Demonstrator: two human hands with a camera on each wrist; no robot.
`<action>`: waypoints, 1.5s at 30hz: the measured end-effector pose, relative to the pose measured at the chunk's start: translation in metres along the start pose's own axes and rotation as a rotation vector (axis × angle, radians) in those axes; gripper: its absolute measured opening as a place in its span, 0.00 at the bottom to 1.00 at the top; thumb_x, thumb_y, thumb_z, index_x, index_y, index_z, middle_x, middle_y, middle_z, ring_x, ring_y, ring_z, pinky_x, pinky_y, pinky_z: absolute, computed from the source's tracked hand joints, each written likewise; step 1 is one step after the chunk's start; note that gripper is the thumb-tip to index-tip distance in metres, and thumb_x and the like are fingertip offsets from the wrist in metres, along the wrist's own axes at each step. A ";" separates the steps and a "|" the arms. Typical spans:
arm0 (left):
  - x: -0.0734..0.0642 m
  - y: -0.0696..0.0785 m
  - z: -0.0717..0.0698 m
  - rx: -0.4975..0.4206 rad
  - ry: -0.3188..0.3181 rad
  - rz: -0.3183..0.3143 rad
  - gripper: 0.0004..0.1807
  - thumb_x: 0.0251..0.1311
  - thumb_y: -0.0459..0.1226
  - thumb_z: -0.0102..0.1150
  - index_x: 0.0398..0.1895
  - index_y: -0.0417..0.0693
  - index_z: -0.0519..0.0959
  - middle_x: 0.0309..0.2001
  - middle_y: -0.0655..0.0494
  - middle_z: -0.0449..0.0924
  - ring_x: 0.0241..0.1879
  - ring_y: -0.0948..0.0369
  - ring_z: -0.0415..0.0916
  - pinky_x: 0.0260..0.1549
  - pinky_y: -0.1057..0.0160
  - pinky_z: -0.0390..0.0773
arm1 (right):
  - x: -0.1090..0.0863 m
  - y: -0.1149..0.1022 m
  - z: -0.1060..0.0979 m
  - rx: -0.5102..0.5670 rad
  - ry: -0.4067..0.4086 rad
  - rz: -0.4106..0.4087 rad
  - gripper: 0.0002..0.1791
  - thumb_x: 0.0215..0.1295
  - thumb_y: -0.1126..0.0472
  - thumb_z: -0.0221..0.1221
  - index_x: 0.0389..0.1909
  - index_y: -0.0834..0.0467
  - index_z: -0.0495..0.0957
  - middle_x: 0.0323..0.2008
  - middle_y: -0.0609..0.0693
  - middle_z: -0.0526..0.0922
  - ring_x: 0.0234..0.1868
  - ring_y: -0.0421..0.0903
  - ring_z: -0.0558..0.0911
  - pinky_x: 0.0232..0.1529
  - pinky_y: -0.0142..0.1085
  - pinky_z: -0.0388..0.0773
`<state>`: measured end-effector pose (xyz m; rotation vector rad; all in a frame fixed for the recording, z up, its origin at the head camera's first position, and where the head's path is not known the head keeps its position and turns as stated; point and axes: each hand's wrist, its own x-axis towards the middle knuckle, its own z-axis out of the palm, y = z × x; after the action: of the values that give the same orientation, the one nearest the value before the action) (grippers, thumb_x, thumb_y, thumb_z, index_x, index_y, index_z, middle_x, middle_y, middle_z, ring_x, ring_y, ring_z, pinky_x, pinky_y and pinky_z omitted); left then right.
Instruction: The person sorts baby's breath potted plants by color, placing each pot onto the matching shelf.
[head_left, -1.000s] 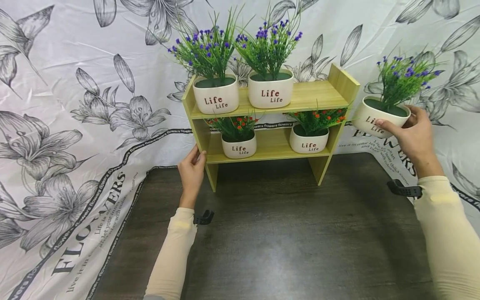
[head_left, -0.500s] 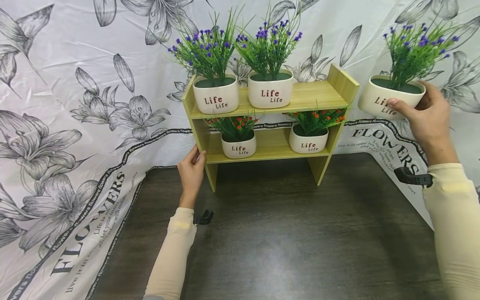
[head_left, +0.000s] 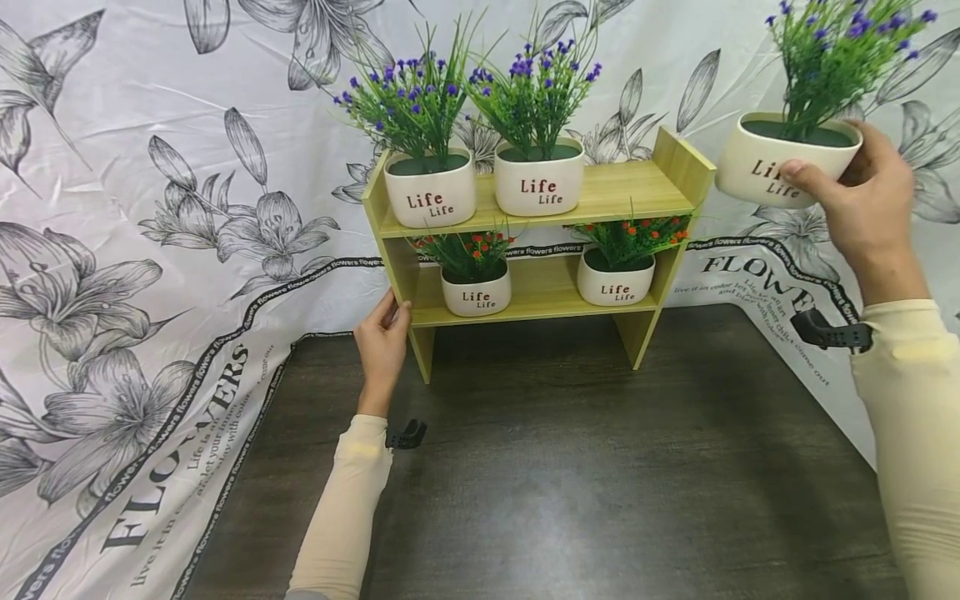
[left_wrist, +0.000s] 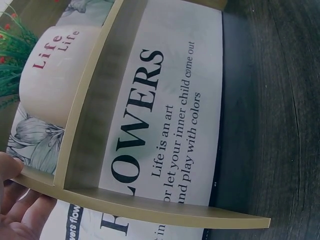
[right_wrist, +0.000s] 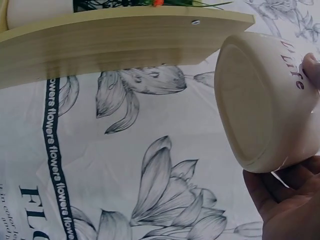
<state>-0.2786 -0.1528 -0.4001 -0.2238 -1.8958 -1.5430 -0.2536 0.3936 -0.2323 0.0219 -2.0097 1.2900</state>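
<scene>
A two-tier wooden shelf [head_left: 626, 190] stands at the back of the table. My left hand [head_left: 382, 337] grips the front edge of its left side panel, thumb inside and fingers outside in the left wrist view. Off the shelf's right end, my right hand [head_left: 870, 218] holds a potted plant [head_left: 753, 171] with purple flowers in the air, thumb across the front lettering. The right wrist view shows this pot's pale underside [right_wrist: 245, 107]. Two purple-flowered potted plants [head_left: 431, 196] [head_left: 538, 187] occupy the left and middle of the top tier.
On the lower tier sit two smaller red-flowered potted plants [head_left: 477, 292] [head_left: 617, 282], one towards each end. A raised end panel [head_left: 684, 162] borders the top tier at right. Patterned white cloth [head_left: 187, 333] hangs behind and beside the dark table [head_left: 570, 467].
My right hand has lifted the purple-flowered potted plant upwards and slightly right, and the pot has become more level. My left hand stays on the shelf's side panel.
</scene>
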 end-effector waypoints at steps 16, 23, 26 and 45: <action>0.000 0.001 -0.001 -0.008 -0.001 -0.003 0.20 0.71 0.23 0.62 0.65 0.29 0.80 0.58 0.26 0.82 0.57 0.35 0.84 0.48 0.79 0.82 | 0.011 -0.034 0.011 -0.002 0.011 -0.072 0.31 0.68 0.56 0.73 0.70 0.50 0.76 0.48 0.34 0.82 0.47 0.30 0.82 0.59 0.23 0.80; 0.001 -0.001 -0.001 0.001 -0.003 0.005 0.20 0.71 0.23 0.63 0.65 0.30 0.80 0.58 0.27 0.82 0.57 0.36 0.84 0.48 0.79 0.82 | 0.014 -0.041 0.018 0.038 -0.005 -0.098 0.32 0.65 0.56 0.74 0.70 0.51 0.77 0.48 0.37 0.83 0.46 0.31 0.83 0.54 0.22 0.80; 0.001 -0.001 -0.001 0.007 -0.003 0.011 0.20 0.71 0.23 0.63 0.65 0.29 0.80 0.58 0.27 0.82 0.57 0.36 0.84 0.48 0.80 0.82 | 0.016 -0.044 0.024 0.091 -0.006 -0.116 0.32 0.62 0.58 0.76 0.67 0.52 0.78 0.46 0.40 0.84 0.43 0.33 0.84 0.49 0.22 0.80; 0.001 -0.010 0.000 -0.026 -0.005 0.012 0.20 0.71 0.23 0.62 0.65 0.29 0.80 0.59 0.26 0.81 0.58 0.36 0.83 0.50 0.76 0.83 | 0.004 -0.067 0.067 0.067 -0.211 -0.078 0.41 0.65 0.58 0.74 0.77 0.49 0.68 0.54 0.38 0.81 0.50 0.35 0.82 0.51 0.23 0.80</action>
<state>-0.2849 -0.1559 -0.4072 -0.2505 -1.8759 -1.5618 -0.2690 0.3089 -0.1931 0.2764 -2.1182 1.3517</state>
